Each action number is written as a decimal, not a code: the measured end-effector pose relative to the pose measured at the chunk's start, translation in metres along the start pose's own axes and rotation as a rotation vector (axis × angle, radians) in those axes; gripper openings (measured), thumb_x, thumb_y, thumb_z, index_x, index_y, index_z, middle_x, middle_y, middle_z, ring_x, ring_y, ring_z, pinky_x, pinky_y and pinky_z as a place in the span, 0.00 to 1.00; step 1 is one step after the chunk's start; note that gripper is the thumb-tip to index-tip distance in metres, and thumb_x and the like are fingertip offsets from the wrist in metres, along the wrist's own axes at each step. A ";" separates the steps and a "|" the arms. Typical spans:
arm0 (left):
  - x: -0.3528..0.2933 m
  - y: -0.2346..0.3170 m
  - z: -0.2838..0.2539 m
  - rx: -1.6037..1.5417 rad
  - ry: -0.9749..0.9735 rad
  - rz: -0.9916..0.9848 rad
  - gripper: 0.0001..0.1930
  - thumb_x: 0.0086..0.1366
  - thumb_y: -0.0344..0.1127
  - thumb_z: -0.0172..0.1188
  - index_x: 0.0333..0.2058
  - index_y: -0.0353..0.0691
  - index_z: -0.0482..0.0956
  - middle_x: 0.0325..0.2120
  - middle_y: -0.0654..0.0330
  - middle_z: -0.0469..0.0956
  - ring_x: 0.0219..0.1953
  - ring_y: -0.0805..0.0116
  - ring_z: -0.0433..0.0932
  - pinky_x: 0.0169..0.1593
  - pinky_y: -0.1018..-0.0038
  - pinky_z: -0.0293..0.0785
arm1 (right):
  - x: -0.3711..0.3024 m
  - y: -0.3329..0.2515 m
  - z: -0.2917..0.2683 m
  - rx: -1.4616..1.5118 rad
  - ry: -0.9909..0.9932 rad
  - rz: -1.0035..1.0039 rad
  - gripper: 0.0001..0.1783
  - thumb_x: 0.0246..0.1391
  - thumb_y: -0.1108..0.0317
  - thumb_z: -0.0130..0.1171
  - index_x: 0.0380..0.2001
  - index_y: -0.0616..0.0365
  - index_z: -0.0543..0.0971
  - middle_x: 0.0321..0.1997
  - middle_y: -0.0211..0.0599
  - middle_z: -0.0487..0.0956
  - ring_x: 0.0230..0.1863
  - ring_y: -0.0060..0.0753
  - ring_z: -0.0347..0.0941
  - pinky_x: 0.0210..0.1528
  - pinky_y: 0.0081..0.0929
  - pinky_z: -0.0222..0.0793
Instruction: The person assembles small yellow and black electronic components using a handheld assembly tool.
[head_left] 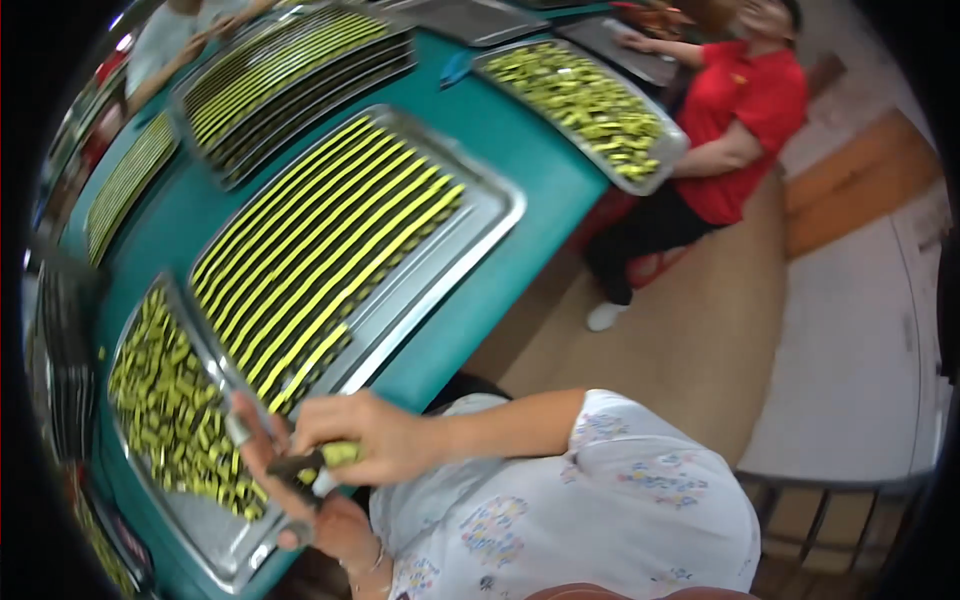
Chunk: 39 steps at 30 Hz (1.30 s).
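Note:
My left hand (325,520) is palm up beside the front tray, with pale bands on its fingers and several small yellow-and-black pieces (300,470) resting in it. Above that palm, my right hand (365,430) has its fingers curled, with a yellow-green piece (342,453) showing under them; motion blurs the fingertips. Loose pieces of the same kind (180,400) lie jumbled in the metal tray (225,560) on the left. Just beyond my hands, a second metal tray (490,205) carries similar pieces set in straight rows (330,240), its right-hand strip bare metal.
Stacked trays (400,55) of rowed pieces stand farther back on the green table (540,190). Another tray of loose pieces (575,105) sits at the far right, by a person in a red shirt (755,110). Someone in pale clothing (165,50) works across the table.

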<state>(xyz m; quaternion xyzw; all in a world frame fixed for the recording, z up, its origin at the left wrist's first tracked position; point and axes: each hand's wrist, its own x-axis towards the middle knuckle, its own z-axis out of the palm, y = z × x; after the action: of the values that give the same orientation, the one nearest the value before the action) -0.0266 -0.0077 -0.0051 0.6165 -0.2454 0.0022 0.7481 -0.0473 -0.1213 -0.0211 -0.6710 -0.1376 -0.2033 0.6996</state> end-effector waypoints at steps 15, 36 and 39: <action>0.008 0.008 -0.004 -0.863 0.148 -0.167 0.48 0.62 0.72 0.25 0.64 0.32 0.49 0.64 0.49 0.55 0.66 0.57 0.53 0.67 0.64 0.47 | -0.001 -0.009 0.005 -0.050 0.037 -0.043 0.15 0.38 0.78 0.58 0.35 0.59 0.75 0.32 0.38 0.71 0.33 0.40 0.71 0.35 0.31 0.66; 0.000 0.004 -0.022 -0.098 -0.100 -0.359 0.36 0.70 0.60 0.32 0.59 0.31 0.61 0.50 0.38 0.70 0.52 0.53 0.73 0.54 0.68 0.68 | 0.003 -0.006 -0.009 -0.446 -0.098 -0.471 0.12 0.39 0.74 0.61 0.32 0.54 0.77 0.34 0.32 0.72 0.34 0.38 0.71 0.38 0.33 0.70; -0.002 -0.003 -0.021 -0.114 -0.085 -0.346 0.36 0.70 0.60 0.34 0.57 0.30 0.61 0.47 0.34 0.72 0.49 0.52 0.75 0.50 0.68 0.71 | 0.003 -0.006 -0.009 -0.479 -0.098 -0.456 0.11 0.38 0.75 0.60 0.30 0.54 0.77 0.33 0.31 0.72 0.33 0.38 0.71 0.37 0.33 0.70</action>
<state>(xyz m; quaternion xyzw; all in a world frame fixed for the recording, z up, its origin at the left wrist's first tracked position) -0.0197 0.0114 -0.0106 0.6059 -0.1667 -0.1662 0.7599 -0.0482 -0.1306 -0.0153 -0.7772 -0.2661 -0.3488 0.4512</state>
